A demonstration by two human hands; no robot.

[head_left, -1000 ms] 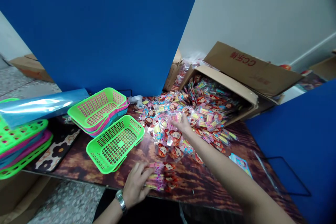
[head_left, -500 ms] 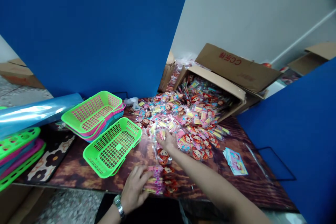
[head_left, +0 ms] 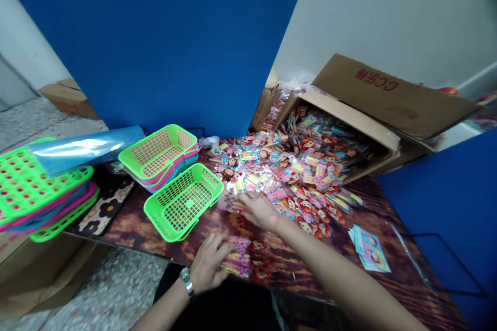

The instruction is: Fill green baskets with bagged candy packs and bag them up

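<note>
My left hand [head_left: 212, 262], with a metal watch [head_left: 187, 282] on its wrist, has its fingers curled over the left ends of several small doll-head packets [head_left: 244, 257]. These lie in a row near the table's front edge, red-haired heads to the right. Just beyond, my right hand [head_left: 259, 210] reaches in palm down with fingers bent around a clear plastic packet [head_left: 237, 207]; blur and the fingers hide most of it. Behind that hand spreads a heap of similar packets [head_left: 272, 176], with yellow and pink pieces inside, spilling from a tipped cardboard box [head_left: 349, 116].
An empty-looking green basket [head_left: 149, 207] stands left of my hands, beside a stack of baskets [head_left: 128, 158]. Further left are green perforated baskets [head_left: 39, 181] under a blue film roll [head_left: 89, 147]. Printed cards [head_left: 373, 251] lie right. Blue panels [head_left: 174, 36] stand behind and right.
The view has shifted, so the scene sits further right. My right hand has drawn a packet from the heap back toward my left hand, which stays on the row.
</note>
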